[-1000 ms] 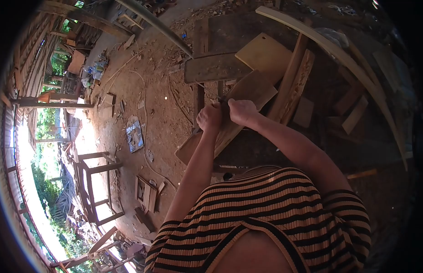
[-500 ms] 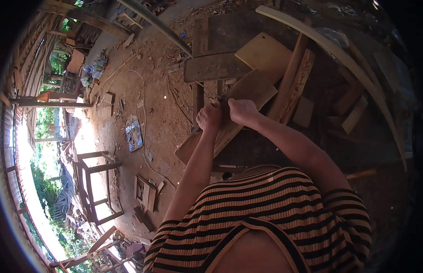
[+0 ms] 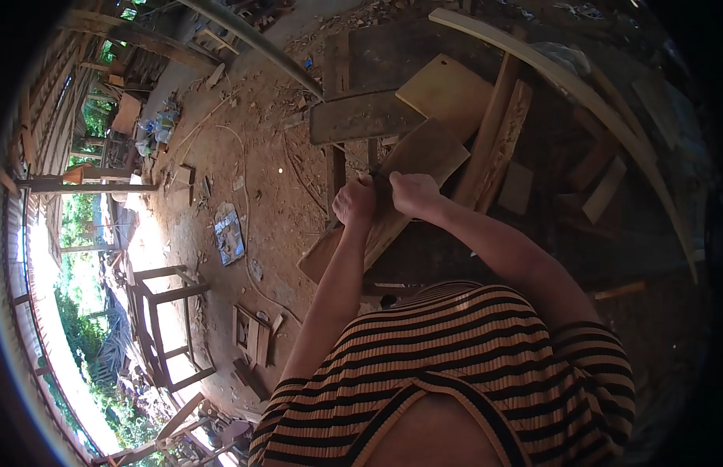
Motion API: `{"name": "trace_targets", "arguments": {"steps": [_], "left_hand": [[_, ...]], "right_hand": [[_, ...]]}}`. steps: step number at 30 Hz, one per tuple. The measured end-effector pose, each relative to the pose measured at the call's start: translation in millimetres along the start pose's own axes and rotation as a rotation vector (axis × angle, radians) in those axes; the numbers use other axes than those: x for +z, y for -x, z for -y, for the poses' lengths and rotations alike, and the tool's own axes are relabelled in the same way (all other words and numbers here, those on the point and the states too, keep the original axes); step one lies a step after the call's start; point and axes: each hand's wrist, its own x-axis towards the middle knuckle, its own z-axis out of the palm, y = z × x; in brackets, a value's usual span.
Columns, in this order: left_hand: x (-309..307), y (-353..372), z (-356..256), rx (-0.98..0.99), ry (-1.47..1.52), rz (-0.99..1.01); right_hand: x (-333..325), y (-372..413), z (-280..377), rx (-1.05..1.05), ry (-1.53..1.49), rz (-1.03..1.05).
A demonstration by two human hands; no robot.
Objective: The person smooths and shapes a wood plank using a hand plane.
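Dirt floor [image 3: 252,156]: open ground off the left edge. Wooden board [image 3: 427,152]: lies flat, long axis slanting from near left, overhanging the floor, to far right beside a pale panel [image 3: 447,89]; battens [image 3: 497,132] crowd its right edge. Left hand [image 3: 355,201], right hand [image 3: 412,193]: fisted side by side at mid-board, clasping a small dark tool [image 3: 380,181] against its face.

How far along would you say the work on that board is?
Done: the board lies propped on the bench, its far half looking pale and smooth. In hand: left hand and right hand grip a dark tool at its middle. Left: seemingly the near half.
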Motion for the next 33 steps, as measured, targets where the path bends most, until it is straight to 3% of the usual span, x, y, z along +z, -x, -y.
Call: {"name": "trace_targets", "arguments": {"steps": [4, 8, 10, 16, 19, 25, 33], "left_hand": [[-1, 4, -2, -0.001, -0.012, -0.026], [-4, 3, -2, -0.009, -0.005, -0.018], [-3, 2, -1, -0.002, -0.008, -0.012], [-5, 4, -3, 0.003, -0.025, -0.028], [-3, 4, -3, -0.025, -0.005, -0.034], [0, 2, 0, -0.014, -0.004, -0.021], [-5, 4, -3, -0.013, 0.008, -0.024]], "right_hand": [[-3, 1, 1, -0.021, -0.012, -0.022], [-36, 60, 0, 0.017, 0.012, 0.064], [-46, 76, 0, 0.148, 0.01, 0.149], [-11, -4, 12, 0.025, 0.039, 0.046], [-6, -7, 7, -0.004, 0.026, 0.021], [-36, 69, -6, 0.054, 0.057, 0.107], [-3, -14, 7, -0.013, 0.036, 0.023]]}}
